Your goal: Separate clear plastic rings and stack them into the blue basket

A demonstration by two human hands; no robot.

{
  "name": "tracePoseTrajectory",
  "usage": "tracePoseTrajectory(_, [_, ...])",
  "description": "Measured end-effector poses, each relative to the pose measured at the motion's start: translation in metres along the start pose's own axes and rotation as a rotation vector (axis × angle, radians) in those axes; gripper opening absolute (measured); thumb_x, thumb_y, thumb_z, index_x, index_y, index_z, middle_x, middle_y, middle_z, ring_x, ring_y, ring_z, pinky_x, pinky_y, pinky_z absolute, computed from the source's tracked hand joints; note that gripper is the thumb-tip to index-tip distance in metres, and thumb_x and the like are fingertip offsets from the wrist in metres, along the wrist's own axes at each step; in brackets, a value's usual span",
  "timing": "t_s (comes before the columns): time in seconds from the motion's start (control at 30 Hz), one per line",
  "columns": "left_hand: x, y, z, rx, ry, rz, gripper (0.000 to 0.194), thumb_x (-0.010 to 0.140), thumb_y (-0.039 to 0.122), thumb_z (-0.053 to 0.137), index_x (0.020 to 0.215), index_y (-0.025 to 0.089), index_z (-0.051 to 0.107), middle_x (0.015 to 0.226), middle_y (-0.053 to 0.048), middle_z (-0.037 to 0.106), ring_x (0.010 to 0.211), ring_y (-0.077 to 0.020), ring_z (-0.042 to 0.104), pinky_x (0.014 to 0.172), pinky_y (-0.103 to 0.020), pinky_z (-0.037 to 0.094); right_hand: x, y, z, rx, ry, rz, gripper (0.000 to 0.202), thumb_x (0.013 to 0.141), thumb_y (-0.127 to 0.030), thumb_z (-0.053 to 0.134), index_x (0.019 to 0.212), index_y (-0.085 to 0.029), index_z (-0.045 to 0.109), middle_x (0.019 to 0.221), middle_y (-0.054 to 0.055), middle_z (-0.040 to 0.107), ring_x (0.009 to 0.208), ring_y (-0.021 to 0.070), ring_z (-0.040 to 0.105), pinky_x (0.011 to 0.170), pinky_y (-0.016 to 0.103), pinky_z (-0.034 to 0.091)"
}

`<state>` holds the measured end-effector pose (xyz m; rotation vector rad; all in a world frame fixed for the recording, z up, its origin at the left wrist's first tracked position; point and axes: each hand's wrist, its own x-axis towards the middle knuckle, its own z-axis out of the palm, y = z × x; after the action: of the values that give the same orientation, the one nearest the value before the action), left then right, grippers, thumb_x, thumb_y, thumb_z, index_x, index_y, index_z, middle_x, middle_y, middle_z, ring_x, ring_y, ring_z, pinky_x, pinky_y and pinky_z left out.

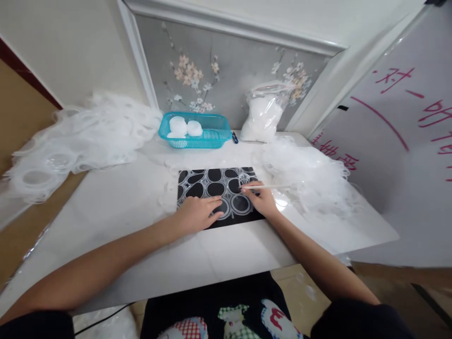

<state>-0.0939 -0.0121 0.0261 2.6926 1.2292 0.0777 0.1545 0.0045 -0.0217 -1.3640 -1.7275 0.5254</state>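
A black sheet (239,203) covered with pale ring shapes lies on the white table in front of me. My left hand (198,213) rests flat on its left part, fingers apart and pointing right. At the sheet's right side, my right hand (260,199) pinches a thin white stick (266,187), whose left end is over the sheet. Near that end, a small clear ring (244,179) shows at the upper right of the sheet; whether the fingers touch it I cannot tell.
Piles of translucent white rings lie at the left (81,136) and right (307,172). Behind the sheet stand a blue basket (215,136) with white round pieces, a small dark tool (235,137) and a filled clear bag (263,115). A whiteboard (406,197) is at the right.
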Motion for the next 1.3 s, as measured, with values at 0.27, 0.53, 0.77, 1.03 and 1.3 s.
tracePoseTrajectory(0.27, [0.027,0.018,0.01,0.13,-0.074,0.045,0.049,0.097,0.045,0.043,0.137,0.02,0.055,0.144,-0.008,0.051,0.097,-0.0317,0.07,0.069,-0.041,0.055,0.003,0.0,0.01,0.035,-0.084,0.024,0.019,0.084,-0.038,0.062,0.083,-0.025,0.075,0.086,0.006,0.075,0.091,0.0253,0.065,0.083,0.041,0.052])
tracePoseTrajectory(0.53, [0.028,0.016,0.012,0.07,-0.109,0.026,0.047,0.097,0.044,0.044,0.137,0.022,0.055,0.144,-0.011,0.05,0.098,-0.0325,0.069,0.071,-0.042,0.056,-0.012,-0.004,0.018,-0.241,-0.094,-0.103,0.017,0.089,-0.029,0.057,0.089,-0.026,0.074,0.085,0.005,0.073,0.096,0.0262,0.059,0.086,0.042,0.047])
tracePoseTrajectory(0.77, [0.027,0.015,0.007,0.04,-0.101,0.037,0.045,0.096,0.043,0.046,0.135,0.022,0.057,0.143,-0.01,0.052,0.101,-0.0306,0.069,0.073,-0.04,0.056,0.044,-0.004,-0.033,-0.496,0.281,-0.197,0.025,0.088,-0.018,0.043,0.083,-0.021,0.067,0.079,0.008,0.066,0.091,0.0258,0.057,0.087,0.045,0.041])
tracePoseTrajectory(1.03, [0.037,0.02,0.003,0.032,-0.057,0.046,0.036,0.096,0.041,0.046,0.118,0.022,0.068,0.129,-0.008,0.065,0.1,-0.0291,0.069,0.074,-0.038,0.054,0.013,0.018,-0.063,-0.157,0.277,0.011,0.019,0.082,-0.025,0.052,0.077,-0.02,0.07,0.088,0.008,0.074,0.093,0.0263,0.062,0.088,0.045,0.046])
tracePoseTrajectory(1.3, [0.067,0.048,0.005,0.114,-0.012,0.139,0.044,0.098,0.041,0.042,0.134,0.02,0.057,0.137,-0.009,0.059,0.094,-0.0302,0.07,0.07,-0.039,0.054,-0.006,0.025,-0.028,0.154,-0.004,0.153,0.021,0.083,-0.035,0.059,0.081,-0.018,0.072,0.087,0.006,0.074,0.083,0.0216,0.067,0.078,0.034,0.051])
